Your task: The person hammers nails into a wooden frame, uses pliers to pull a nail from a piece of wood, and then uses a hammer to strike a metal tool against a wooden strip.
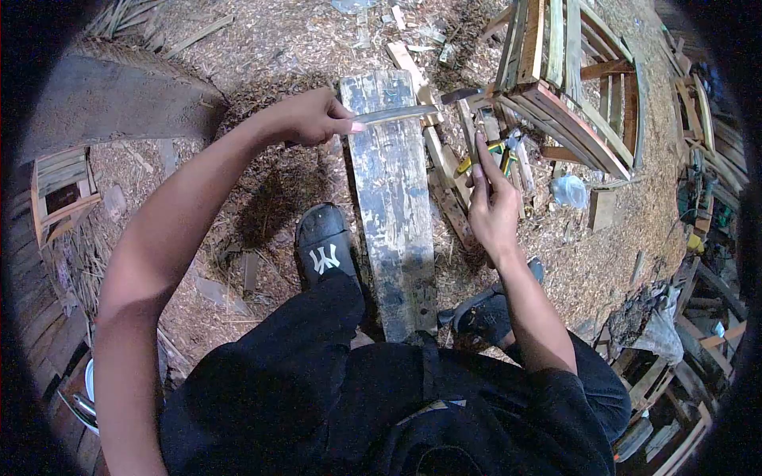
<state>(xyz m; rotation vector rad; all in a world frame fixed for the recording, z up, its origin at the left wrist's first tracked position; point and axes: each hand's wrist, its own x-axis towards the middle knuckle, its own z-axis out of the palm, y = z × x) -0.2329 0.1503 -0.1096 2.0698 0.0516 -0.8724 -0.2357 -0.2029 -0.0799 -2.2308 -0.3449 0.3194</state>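
Observation:
A narrow wooden strip (395,115) lies crosswise over the far part of a worn plank (393,206) with flaking dark paint. My left hand (313,117) pinches the strip's left end at the plank's left edge. To the right of the plank, my right hand (494,208) is closed around the pale handle of a hammer, with the index finger stretched along it. The dark hammer head (460,95) points away from me, near the strip's right end. Part of the handle is hidden by my fingers.
Yellow-handled pliers (494,152) lie among wood offcuts beyond my right hand. A slatted wooden frame (567,87) stands at the upper right, near a clear plastic bag (568,192). A large dark timber (135,99) is at the upper left. My sandalled foot (324,242) stands beside the plank on wood shavings.

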